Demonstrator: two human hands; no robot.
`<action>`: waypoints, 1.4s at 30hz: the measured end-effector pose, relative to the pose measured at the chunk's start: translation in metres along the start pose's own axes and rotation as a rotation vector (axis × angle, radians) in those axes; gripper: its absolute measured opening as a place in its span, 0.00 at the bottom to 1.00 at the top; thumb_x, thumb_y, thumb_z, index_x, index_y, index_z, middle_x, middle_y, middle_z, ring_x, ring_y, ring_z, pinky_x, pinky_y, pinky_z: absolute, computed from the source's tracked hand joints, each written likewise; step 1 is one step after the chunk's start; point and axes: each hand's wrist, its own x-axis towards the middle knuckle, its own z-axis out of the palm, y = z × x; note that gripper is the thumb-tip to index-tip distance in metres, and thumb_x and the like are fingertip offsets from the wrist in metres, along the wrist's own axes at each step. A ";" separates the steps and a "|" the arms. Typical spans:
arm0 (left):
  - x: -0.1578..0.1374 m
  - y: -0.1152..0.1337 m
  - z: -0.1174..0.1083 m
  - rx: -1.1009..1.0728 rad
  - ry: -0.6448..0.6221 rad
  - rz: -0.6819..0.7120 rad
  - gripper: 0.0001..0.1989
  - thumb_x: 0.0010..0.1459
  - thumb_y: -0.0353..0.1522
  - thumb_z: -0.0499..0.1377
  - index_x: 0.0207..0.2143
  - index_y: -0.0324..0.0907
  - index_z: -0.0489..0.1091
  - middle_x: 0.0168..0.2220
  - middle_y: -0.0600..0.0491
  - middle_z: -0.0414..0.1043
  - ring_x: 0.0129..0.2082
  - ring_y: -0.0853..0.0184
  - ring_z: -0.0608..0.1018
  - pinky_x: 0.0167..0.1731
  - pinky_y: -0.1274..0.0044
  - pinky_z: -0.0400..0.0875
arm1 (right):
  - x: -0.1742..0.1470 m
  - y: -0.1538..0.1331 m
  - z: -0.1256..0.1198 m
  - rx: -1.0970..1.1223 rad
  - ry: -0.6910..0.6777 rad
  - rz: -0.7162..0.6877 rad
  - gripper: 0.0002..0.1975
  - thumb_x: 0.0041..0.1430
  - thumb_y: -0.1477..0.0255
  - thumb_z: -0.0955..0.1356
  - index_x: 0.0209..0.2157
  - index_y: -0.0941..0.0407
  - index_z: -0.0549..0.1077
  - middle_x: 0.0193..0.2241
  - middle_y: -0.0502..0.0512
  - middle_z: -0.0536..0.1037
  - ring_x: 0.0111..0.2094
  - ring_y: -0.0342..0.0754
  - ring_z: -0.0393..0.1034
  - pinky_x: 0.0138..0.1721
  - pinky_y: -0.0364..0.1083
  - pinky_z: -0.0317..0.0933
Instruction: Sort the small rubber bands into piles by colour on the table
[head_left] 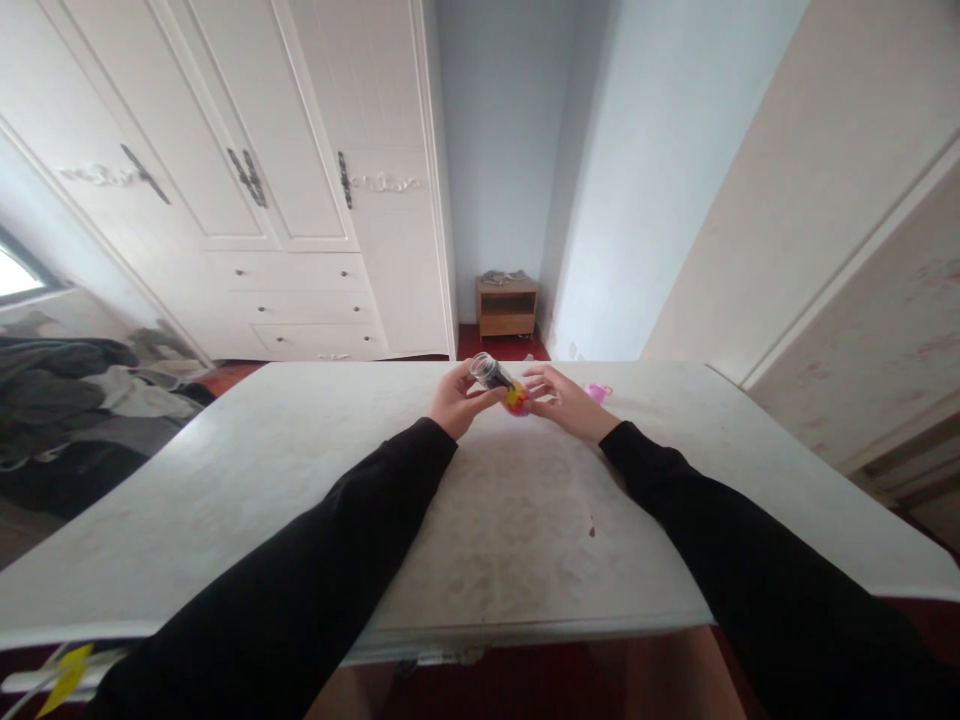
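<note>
bottle [496, 380] between hands over table [300, 480], wardrobe [300, 180] behind

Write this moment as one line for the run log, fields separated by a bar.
left hand: holds small clear bottle, tilted | right hand: at bottle's colourful end | pink object: on white table beside right hand

A white tabletop [225, 500], faintly stained, is stretching across the near part of the room. A small pink object [598, 392] is lying on its far edge. Beyond it on the left, a tall white wardrobe [300, 170] with dark handles is standing against the wall. A little wooden nightstand [507, 306] is sitting in the far corner. Dark clothes [67, 400] are lying heaped at the far left.
</note>
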 end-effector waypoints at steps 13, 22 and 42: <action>-0.001 -0.005 -0.008 0.192 -0.075 -0.111 0.25 0.39 0.36 0.77 0.39 0.38 0.74 0.35 0.50 0.80 0.34 0.67 0.80 0.34 0.76 0.73 | 0.002 -0.010 0.018 0.327 0.233 -0.059 0.31 0.45 0.58 0.82 0.47 0.50 0.69 0.42 0.50 0.76 0.38 0.47 0.76 0.43 0.51 0.74; -0.001 -0.006 -0.009 0.079 -0.116 -0.151 0.24 0.42 0.39 0.77 0.40 0.38 0.78 0.42 0.47 0.81 0.37 0.63 0.82 0.39 0.72 0.77 | 0.002 -0.011 0.020 0.407 0.183 -0.106 0.28 0.48 0.61 0.81 0.48 0.47 0.70 0.43 0.49 0.78 0.35 0.44 0.76 0.39 0.47 0.72; -0.001 0.000 -0.007 -0.031 -0.091 -0.103 0.22 0.51 0.42 0.69 0.45 0.38 0.77 0.38 0.48 0.81 0.36 0.65 0.81 0.39 0.72 0.77 | -0.002 -0.021 0.031 0.402 0.333 -0.178 0.23 0.48 0.63 0.81 0.44 0.49 0.74 0.40 0.49 0.81 0.41 0.49 0.77 0.38 0.47 0.73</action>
